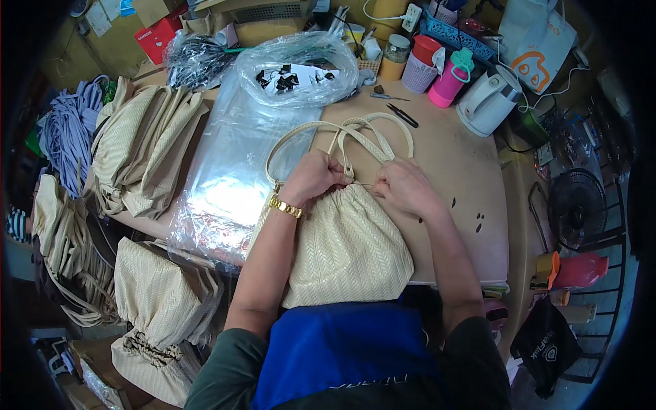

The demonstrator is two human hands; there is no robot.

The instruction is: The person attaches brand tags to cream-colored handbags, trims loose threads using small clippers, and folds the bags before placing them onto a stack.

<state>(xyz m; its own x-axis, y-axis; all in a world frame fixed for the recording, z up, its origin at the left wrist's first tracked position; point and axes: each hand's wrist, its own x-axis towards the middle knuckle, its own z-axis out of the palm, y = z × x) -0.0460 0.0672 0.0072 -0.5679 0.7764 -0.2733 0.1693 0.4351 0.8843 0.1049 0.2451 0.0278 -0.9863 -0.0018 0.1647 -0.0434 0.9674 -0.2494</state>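
Note:
A cream bag (pixel 348 253) with a woven herringbone pattern stands upright at the table's front edge, against my body. Its top is gathered into folds, and its long strap (pixel 372 140) loops away over the table. At the gathered mouth, my left hand (pixel 316 179) is closed in a pinch, its fingertips partly hidden. My right hand (pixel 404 188) is closed just to the right of it. A thin light cord (pixel 363 184) runs between the two hands, and both appear to grip it.
Clear plastic sheets (pixel 222 171) lie left of the bag, below a plastic bag of black pieces (pixel 297 78). Black snips (pixel 403 115) lie beyond the strap. Several cream bag pieces (pixel 140 147) are piled at the left. A kettle (pixel 488 101) and pink bottle (pixel 451 78) stand far right.

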